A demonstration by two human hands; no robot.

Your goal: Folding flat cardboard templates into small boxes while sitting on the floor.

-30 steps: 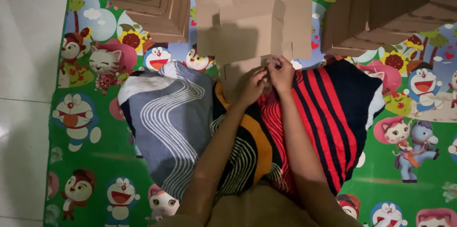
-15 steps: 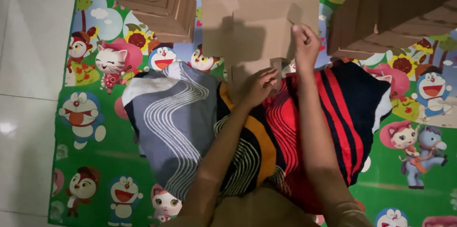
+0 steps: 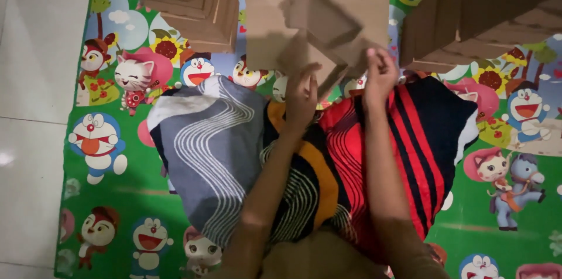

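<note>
While both hands fold the piece, a flap may crease off its score line.

As the left hand and right hand each pinch a panel of the half-folded brown cardboard box blank, held raised above the patterned cloth on the lap, uneven pressure could tear a flap or let the panel spring flat. Stacks of brown folded cardboard stand close on the green cartoon-printed floor mat; a swinging flap could topple them.
</note>
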